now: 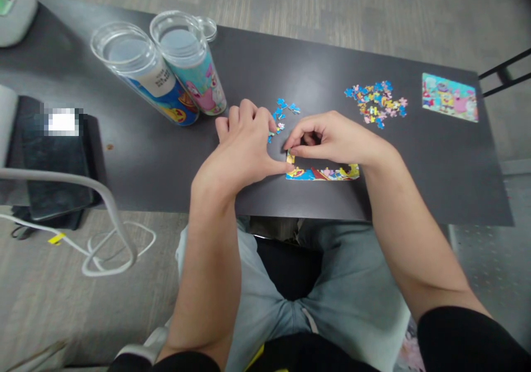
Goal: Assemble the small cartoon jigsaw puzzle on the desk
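A partly joined strip of colourful puzzle [322,173] lies on the dark table [166,156] near its front edge. My right hand [332,139] pinches a small puzzle piece [290,157] at the strip's left end. My left hand [244,145] rests beside it, fingers curled, thumb pressing the table against the same corner. A few loose blue pieces [284,108] lie just beyond my fingers.
A heap of loose puzzle pieces [376,103] sits at the right, with a finished picture card [449,97] beyond it. Two clear cylindrical tubs [161,68] lie at the back left beside a round lid [206,27]. A black bag [53,162] and white cable [108,239] are left.
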### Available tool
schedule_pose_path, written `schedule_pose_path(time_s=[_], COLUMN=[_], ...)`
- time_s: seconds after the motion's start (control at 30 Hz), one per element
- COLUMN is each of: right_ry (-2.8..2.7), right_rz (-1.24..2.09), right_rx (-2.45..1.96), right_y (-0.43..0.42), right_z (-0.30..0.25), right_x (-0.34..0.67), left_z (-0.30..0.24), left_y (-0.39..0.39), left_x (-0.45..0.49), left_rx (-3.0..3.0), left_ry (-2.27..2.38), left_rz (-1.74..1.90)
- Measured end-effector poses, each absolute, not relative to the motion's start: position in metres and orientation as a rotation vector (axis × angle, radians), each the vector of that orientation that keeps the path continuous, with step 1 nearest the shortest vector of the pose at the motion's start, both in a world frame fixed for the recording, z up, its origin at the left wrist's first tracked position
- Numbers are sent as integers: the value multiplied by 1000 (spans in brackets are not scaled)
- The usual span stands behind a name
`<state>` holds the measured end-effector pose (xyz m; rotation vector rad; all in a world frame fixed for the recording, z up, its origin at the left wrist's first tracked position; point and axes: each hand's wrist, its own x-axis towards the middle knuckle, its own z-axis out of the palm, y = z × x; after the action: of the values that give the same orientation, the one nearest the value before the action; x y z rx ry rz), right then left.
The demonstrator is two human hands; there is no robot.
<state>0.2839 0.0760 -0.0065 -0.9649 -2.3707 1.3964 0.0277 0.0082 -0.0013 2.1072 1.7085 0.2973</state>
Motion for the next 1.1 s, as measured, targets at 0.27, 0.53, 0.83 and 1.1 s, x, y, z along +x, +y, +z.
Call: schedule_pose_path(time_s=[0.27,0.53,0.83,1.1], right_ry=[-2353,-2191,-2239,-2205], right_rz=[1333,1398,1348,1215], right_rx=[-944,-1061,-1062,-1127], right_y=[79,81,84,85], right_z=[-15,-13,-23,-22], right_x=[281,291,287,284], left_z=[1,7,10,6], left_y=[9,17,12,8], left_x=[25,-3,-19,-31], left_rx=[2042,1791,1686,1785], left_ry=[1661,1682,1674,1614], left_rz=[359,568,547,440])
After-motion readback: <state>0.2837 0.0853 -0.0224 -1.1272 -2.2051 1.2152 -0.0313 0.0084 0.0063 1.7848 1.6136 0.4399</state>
